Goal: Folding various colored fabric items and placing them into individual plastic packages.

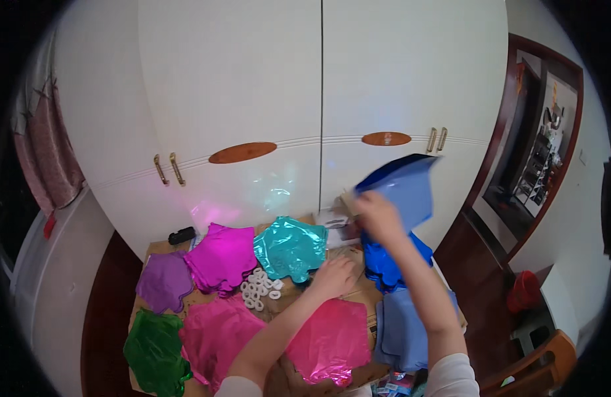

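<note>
My right hand (378, 210) is raised at the right, closed on a blue foil sheet (406, 192) with a paler blue face and a dark blue edge. It hangs in front of the wardrobe, slightly blurred. Beneath it lies a stack of shiny blue foil pieces (391, 261). My left hand (334, 276) is low over the cardboard, fingers loosely bent, with nothing visible in it. It lies between a teal foil stack (291, 248) and a pink foil stack (330, 337). White rings (258, 289) sit in a heap to its left.
Purple (165, 281), magenta (222, 258), green (156, 351) and rose (219, 334) foil stacks cover the left. Grey-blue sheets (402, 327) lie at the right. A black object (181, 235) stands at the back left. The white wardrobe (239, 79) rises behind; a wooden chair (540, 364) is lower right.
</note>
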Demonstrator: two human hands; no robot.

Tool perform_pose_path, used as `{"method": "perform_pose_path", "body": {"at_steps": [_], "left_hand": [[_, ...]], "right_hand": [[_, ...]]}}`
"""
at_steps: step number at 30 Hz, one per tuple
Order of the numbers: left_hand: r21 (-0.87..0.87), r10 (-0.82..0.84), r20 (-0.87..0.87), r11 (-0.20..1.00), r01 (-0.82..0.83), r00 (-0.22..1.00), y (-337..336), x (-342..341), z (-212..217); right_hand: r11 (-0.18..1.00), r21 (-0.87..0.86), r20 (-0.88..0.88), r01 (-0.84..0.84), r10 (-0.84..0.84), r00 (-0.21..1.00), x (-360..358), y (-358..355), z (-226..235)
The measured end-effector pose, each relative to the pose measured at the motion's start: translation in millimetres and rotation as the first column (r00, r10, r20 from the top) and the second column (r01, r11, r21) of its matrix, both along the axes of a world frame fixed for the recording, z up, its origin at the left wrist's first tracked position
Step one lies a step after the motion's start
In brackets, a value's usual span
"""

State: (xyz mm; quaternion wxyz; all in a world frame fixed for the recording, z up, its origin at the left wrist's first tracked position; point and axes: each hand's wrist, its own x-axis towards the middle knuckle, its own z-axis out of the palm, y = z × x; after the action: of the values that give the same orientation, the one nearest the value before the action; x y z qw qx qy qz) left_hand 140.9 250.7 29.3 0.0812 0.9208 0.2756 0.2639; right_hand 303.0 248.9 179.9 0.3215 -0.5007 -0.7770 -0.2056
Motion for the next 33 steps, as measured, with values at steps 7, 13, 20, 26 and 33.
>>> {"method": "perform_pose_path", "body": {"at_steps": [7, 13, 20, 26, 33], "left_hand": [[0.012, 0.332, -0.019, 0.943, -0.332, 0.943, 21, -169, 0], [-0.030, 0.421, -0.021, 0.906, -0.421, 0.907, 11, -233, -17], [-0.070, 0.387, -0.086, 0.917, -0.393, 0.918, 22, -222, -24], [0.236, 0.450, 0.021, 0.865, -0.442, 0.893, 34, -201, -31], [0.119, 0.285, -0.125, 0.955, -0.271, 0.950, 49, -181, -44]], "right_hand": [[0.896, -0.383, 0.221, -0.224, 0.324, 0.920, -137, 71, -144], [0.790, -0.493, 0.058, -0.363, 0.447, 0.893, -164, 69, -192], [0.777, -0.527, -0.155, -0.344, 0.311, 0.938, -164, 81, -209], [0.717, -0.610, -0.451, -0.338, 0.037, 0.892, -162, 84, -198], [0.686, -0.462, -0.819, -0.562, -0.087, 0.567, -151, 93, -204]]}}
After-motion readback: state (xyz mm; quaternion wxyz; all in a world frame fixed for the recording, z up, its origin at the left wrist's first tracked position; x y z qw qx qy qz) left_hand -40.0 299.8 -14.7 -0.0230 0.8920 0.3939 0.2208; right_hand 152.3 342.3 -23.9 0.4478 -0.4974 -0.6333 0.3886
